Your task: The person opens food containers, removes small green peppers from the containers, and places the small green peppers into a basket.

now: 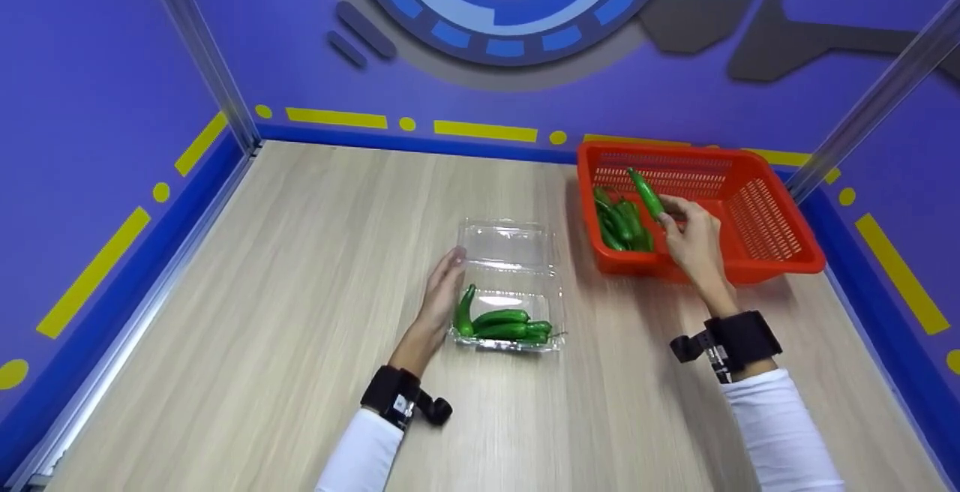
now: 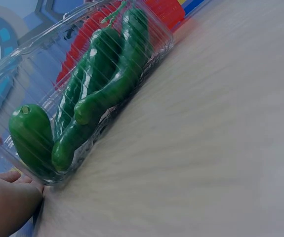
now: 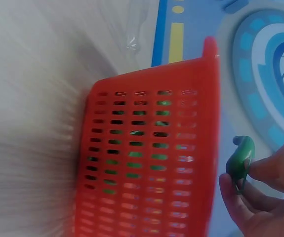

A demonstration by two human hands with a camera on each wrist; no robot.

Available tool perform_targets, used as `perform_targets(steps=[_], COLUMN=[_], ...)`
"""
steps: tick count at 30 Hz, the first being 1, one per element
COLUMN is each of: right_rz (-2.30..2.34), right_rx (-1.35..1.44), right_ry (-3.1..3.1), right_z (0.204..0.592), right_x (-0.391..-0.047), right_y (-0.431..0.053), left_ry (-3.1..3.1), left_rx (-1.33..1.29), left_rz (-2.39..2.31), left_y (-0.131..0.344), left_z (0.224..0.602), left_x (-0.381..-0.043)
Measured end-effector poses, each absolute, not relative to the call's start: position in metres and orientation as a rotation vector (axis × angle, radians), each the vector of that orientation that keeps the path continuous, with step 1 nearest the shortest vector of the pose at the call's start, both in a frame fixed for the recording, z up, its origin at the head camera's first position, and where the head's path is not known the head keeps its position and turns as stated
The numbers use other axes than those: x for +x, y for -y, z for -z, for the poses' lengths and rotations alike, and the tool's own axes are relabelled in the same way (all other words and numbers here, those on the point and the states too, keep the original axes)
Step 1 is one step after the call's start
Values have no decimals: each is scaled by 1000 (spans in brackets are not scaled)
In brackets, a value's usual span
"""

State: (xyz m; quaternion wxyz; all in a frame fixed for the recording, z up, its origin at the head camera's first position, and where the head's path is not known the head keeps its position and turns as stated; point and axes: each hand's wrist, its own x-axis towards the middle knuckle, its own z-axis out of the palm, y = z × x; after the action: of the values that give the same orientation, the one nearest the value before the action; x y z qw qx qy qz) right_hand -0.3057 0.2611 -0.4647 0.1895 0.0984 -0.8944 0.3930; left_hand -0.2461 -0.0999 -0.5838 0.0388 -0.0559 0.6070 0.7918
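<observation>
My right hand point(image 1: 694, 241) pinches a green chili pepper point(image 1: 646, 193) between thumb and fingers, above the red basket; in the right wrist view the pepper point(image 3: 241, 158) shows beyond the rim. More green peppers point(image 1: 621, 222) lie at the basket's left end. A clear plastic clamshell box point(image 1: 556, 304) stands with its lid point(image 1: 506, 243) folded back. Inside are several green peppers point(image 2: 114, 64) lying along the near side, and another leaning up at the left end. Along the box's left side rests my left hand point(image 1: 441, 293), fingers extended and touching the edge.
The red plastic basket point(image 1: 701, 271), with slotted walls, stands at the back right of the wooden table point(image 1: 322, 267). Blue printed panels point(image 1: 465, 87) enclose the table at the back and both sides.
</observation>
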Motion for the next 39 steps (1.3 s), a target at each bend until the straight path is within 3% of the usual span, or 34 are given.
perform_targets(steps=[39], right_rz=[-890], right_rx=[265], right_ry=[3018], right_z=[472], right_x=[-317], right_y=[-265], left_ry=[-1844], left_rx=[-166], left_rz=[-2456], left_y=[99], left_z=[585], left_x=[-249])
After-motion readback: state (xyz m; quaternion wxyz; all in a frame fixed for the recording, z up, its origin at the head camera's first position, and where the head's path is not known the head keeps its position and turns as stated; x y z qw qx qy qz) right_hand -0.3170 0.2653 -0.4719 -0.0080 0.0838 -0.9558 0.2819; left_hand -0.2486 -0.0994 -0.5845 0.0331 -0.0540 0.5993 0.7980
